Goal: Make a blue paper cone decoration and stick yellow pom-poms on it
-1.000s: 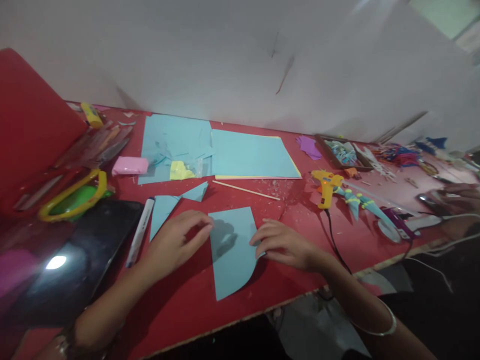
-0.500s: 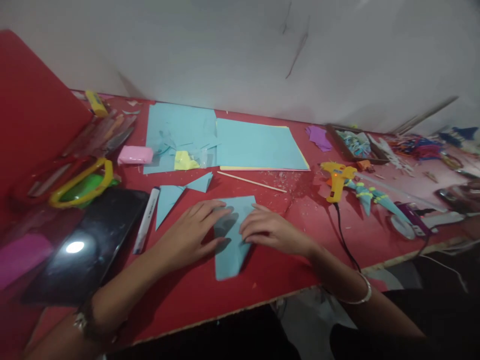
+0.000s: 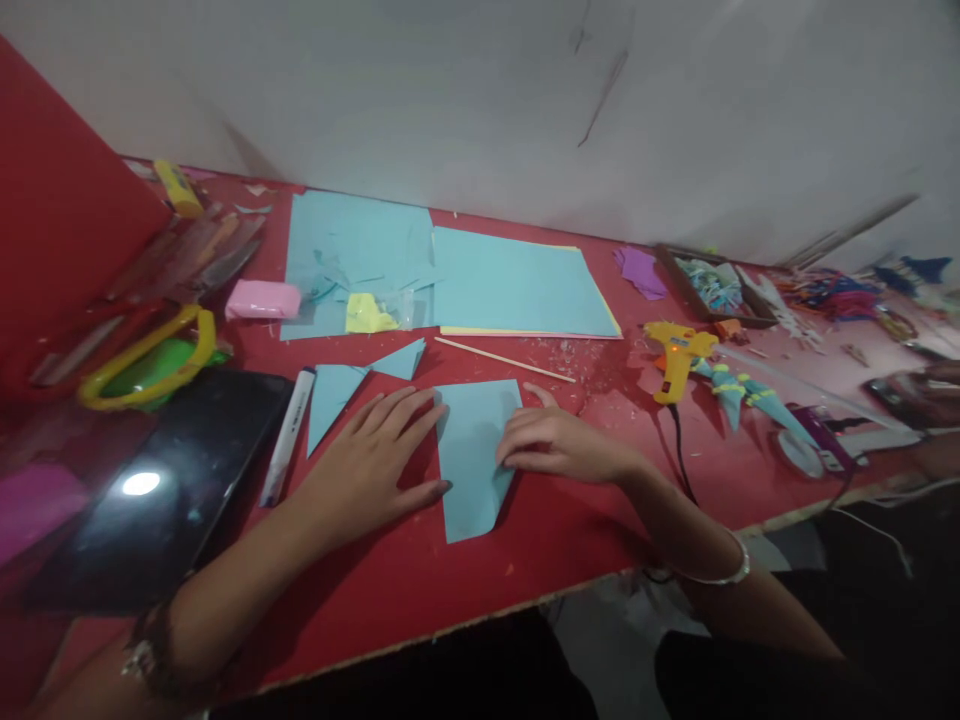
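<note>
Red tabletop (image 3: 585, 545) set against a plain grey wall (image 3: 420, 90), and straight to the action: down at the front, between both hands, a light-blue piece of paper (image 3: 472, 450)! Straight along the top and left, narrowing toward the bottom, bent up along the lower right side, with soft shading across its face. Over to the left hand (image 3: 367, 465): spread wide, palm down, fingertips at the paper's left edge, gripping nothing. Now the right hand (image 3: 559, 440): fingers curled narrow at the right edge, touching the paper; impossible to tell if pinching it. Crowding in beside the left hand, cut light-blue paper pieces (image 3: 334, 392) and a white marker with a dark end (image 3: 289, 435), next to a shiny black flat object (image 3: 176, 450). Just beyond the top edge, a thin pale stick (image 3: 504, 359) lying crosswise, then stacked rectangular sheets (image 3: 525, 280). Off to the right, a yellow glue gun (image 3: 675, 360) with a black cord (image 3: 681, 455), near blue cones with yellow trim (image 3: 765, 400).
</note>
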Demonstrator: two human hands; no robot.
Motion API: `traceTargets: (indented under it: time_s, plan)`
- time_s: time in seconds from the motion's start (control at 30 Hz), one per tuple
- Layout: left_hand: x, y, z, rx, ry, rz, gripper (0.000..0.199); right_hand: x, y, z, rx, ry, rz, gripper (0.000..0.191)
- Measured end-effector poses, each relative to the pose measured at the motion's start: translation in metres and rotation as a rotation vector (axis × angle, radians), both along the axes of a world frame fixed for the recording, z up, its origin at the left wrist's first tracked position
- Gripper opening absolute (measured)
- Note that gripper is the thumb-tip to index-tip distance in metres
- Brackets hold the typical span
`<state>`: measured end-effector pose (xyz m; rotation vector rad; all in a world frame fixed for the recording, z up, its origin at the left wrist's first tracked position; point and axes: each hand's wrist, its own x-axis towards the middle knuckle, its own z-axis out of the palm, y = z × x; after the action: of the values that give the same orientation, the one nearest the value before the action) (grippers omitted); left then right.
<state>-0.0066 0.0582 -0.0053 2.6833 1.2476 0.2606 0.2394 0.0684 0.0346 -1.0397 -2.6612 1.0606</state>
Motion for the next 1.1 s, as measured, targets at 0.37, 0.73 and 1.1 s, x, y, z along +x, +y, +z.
traceTargets:
  time_s: [0.37,0.73,1.1]
  plan:
    - [0.013,-0.011,-0.003,-0.024,-0.037,0.063,0.080,-0.035,0.011,-0.040,0.373,0.071,-0.094,0.022]
    - [0.018,-0.013,-0.012,0.061,-0.033,0.081,0.081,-0.045,0.012,-0.044,0.537,-0.050,-0.145,0.030]
    - [0.019,-0.013,-0.011,0.060,-0.014,0.091,0.080,-0.048,0.014,-0.041,0.482,-0.090,-0.140,0.029]
